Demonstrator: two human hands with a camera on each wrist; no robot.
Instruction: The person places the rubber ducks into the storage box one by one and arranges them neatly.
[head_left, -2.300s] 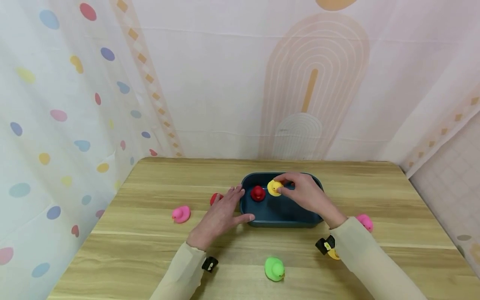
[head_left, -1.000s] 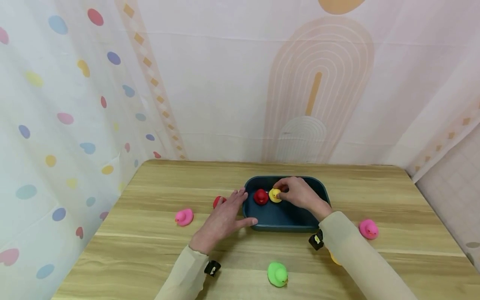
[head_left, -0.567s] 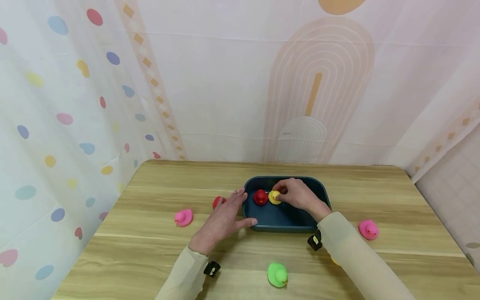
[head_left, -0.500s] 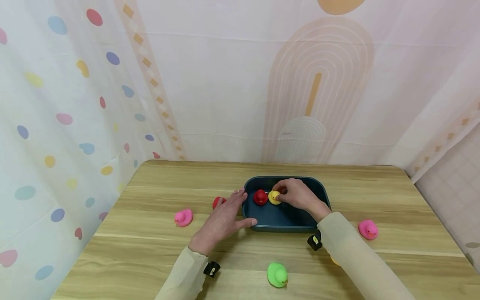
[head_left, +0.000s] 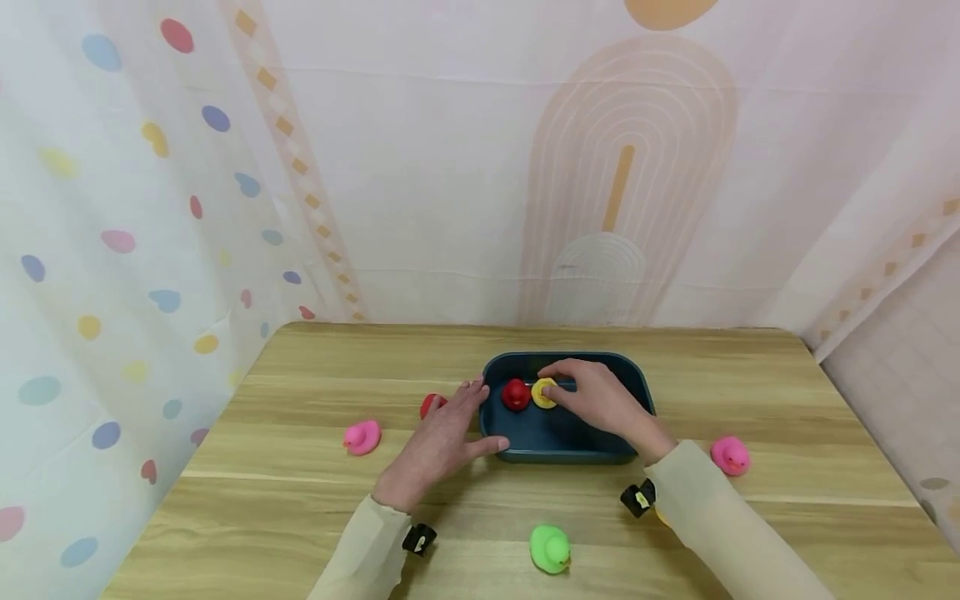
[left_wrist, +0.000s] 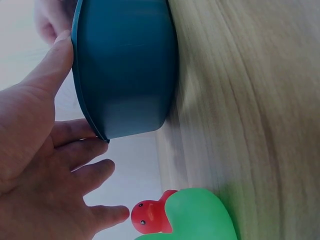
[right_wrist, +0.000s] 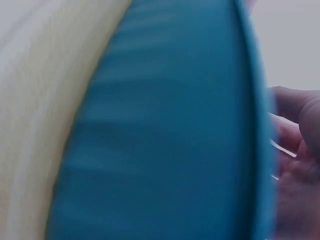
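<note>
A yellow rubber duck (head_left: 542,398) sits in the dark blue tub (head_left: 570,457), right beside a red rubber duck (head_left: 515,394). Over the yellow duck is my right hand (head_left: 597,397), its index finger stretched past the duck and its thumb overlapping the duck's head. The tub's wall (right_wrist: 160,130) hides most of that hand in the right wrist view. My left hand (head_left: 435,442) has its fingers spread at the tub's left end; thumb and fingertips touch the rim. A second red duck (head_left: 430,405) is partly hidden behind the left hand.
On the wooden table (head_left: 300,517), a pink duck (head_left: 363,437) lies on the left and another pink duck (head_left: 731,455) on the right. A green duck (head_left: 551,548) is in front of the tub. The right sleeve mostly covers a yellow-orange duck (head_left: 663,517). A patterned curtain hangs behind.
My right hand lowered the yellow duck onto the tub floor beside the red one. Since then its fingers have loosened and straightened. The left hand stayed at the rim.
</note>
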